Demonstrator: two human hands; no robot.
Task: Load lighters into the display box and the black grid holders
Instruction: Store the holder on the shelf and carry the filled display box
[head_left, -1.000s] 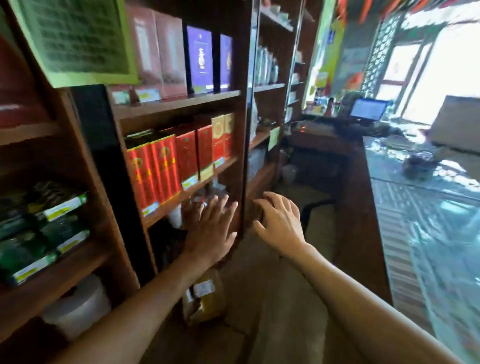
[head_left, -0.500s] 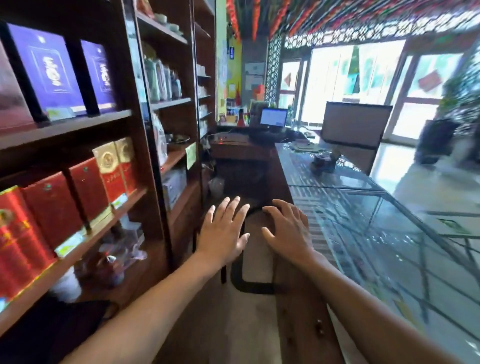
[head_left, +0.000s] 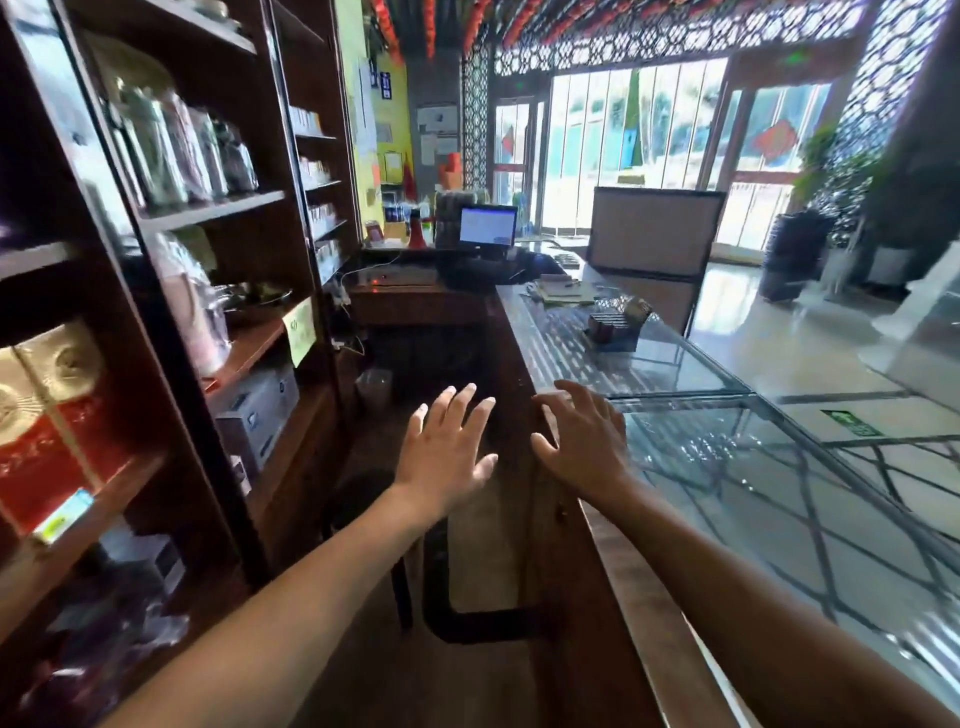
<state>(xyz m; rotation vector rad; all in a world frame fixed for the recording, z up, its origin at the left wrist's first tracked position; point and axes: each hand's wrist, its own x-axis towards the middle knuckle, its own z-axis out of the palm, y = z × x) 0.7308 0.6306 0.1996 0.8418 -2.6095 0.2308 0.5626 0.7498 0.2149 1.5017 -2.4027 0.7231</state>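
Observation:
My left hand (head_left: 448, 451) and my right hand (head_left: 584, 437) are both stretched out in front of me, fingers spread, holding nothing. The right hand hovers over the near edge of the glass counter (head_left: 675, 374); the left one is over the aisle behind it. Farther along the counter stands a small dark box (head_left: 613, 325) with rows of small items in it, too blurred to tell as lighters. It is well beyond both hands.
Wooden shelves (head_left: 208, 218) with red cartons, jars and boxes line the left side. A monitor (head_left: 487, 226) and a desk close the aisle's far end. A board (head_left: 652, 234) stands on the counter. A black chair frame (head_left: 467, 618) is in the aisle below.
My view has swung right, from the shelves to the aisle and glass counter. Both hands stayed open and spread in front of me, and the right one is now over the counter's edge.

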